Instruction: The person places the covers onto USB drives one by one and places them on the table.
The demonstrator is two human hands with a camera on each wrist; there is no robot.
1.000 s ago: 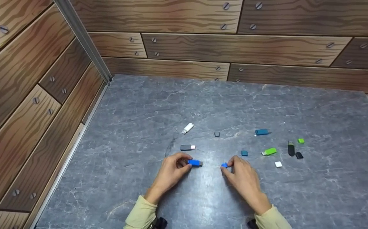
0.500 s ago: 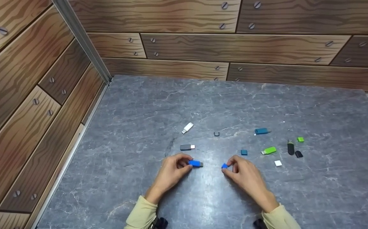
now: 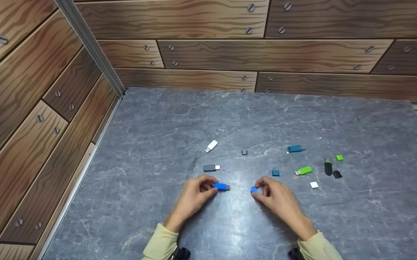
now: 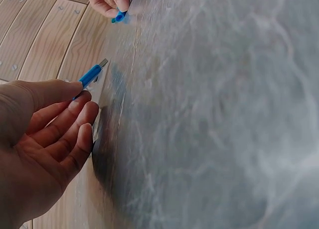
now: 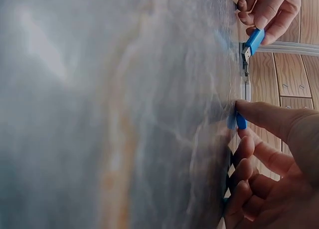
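Observation:
My left hand [image 3: 193, 193] pinches a blue USB stick [image 3: 220, 186] between thumb and forefinger, its metal plug pointing right. Across a short gap, my right hand [image 3: 279, 196] holds a small blue cap [image 3: 253, 189] between thumb and fingertips, close over the table. In the left wrist view the blue stick [image 4: 90, 76] shows its bare plug, and the other fingers are loosely curled below it. The right wrist view has the cap [image 5: 241, 121] between thumb and forefinger, with the stick [image 5: 255, 41] facing it from above.
Beyond my hands lie a white USB stick [image 3: 211, 146], a dark grey one [image 3: 211, 168], a teal one [image 3: 295, 148], a green one [image 3: 303, 170] and a black one [image 3: 328, 167]. Loose caps lie among them: grey [image 3: 244, 152], teal [image 3: 275, 173], white [image 3: 314, 185], black [image 3: 337, 174] and green [image 3: 339, 157].
My right hand has shifted its hold on the blue cap, which has turned in the fingertips; its wrist has moved slightly right. My left hand and the blue stick have stayed nearly still.

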